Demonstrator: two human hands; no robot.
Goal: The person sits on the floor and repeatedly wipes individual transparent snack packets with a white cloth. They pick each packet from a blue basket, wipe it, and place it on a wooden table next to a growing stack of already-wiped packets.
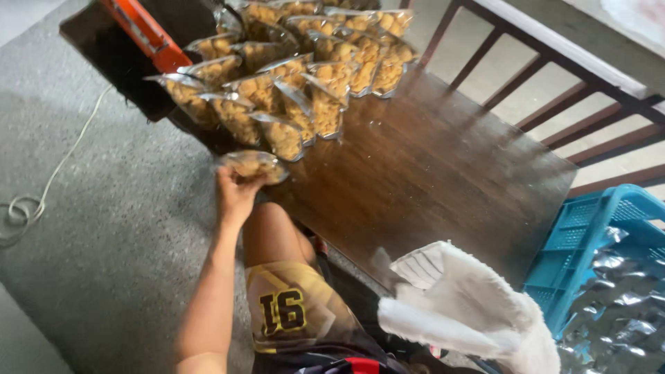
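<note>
My left hand (234,192) grips a clear plastic pouch of golden-brown snacks (253,165) at the near left edge of a dark wooden table (429,173), just in front of a row of similar filled pouches (287,83). My right hand (471,308) wears a white fluffy glove and hovers low at the table's near corner, fingers spread; a faint clear film shows near it, and I cannot tell whether it holds anything.
An orange tool (142,31) lies at the table's far left end. A blue plastic crate (603,242) holding silvery bags (620,312) stands at the right. A wooden railing (554,76) runs behind the table. A white cord (48,180) trails over the grey floor.
</note>
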